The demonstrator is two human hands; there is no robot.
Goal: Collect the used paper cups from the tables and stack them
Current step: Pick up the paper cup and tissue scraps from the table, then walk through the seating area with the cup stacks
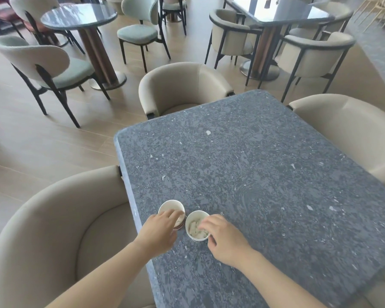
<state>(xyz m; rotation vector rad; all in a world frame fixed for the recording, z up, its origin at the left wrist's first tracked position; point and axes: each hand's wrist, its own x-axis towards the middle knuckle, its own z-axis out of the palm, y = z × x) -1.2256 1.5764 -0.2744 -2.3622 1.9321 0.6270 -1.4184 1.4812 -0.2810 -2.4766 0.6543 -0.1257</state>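
We stand at the dark grey speckled stone table. Two cups sit side by side near its left edge, close to us, and they almost touch each other. Our left hand is on the left white paper cup. Our right hand is on the right white paper cup, which has crumpled white paper inside. To stack them well, we think we should hold one cup still on the table, lift the other straight up, and set it in gently so nothing tips. The crumpled paper may block a cup from going in, so the right cup should likely go on top. Our hand hides part of the left cup, so we cannot tell if it is empty. The left fingers bend over the cup's rim and seem to hold it; the thumb is hidden. The right fingers curl over the rim too, with the thumb on the near side, pinching the cup.
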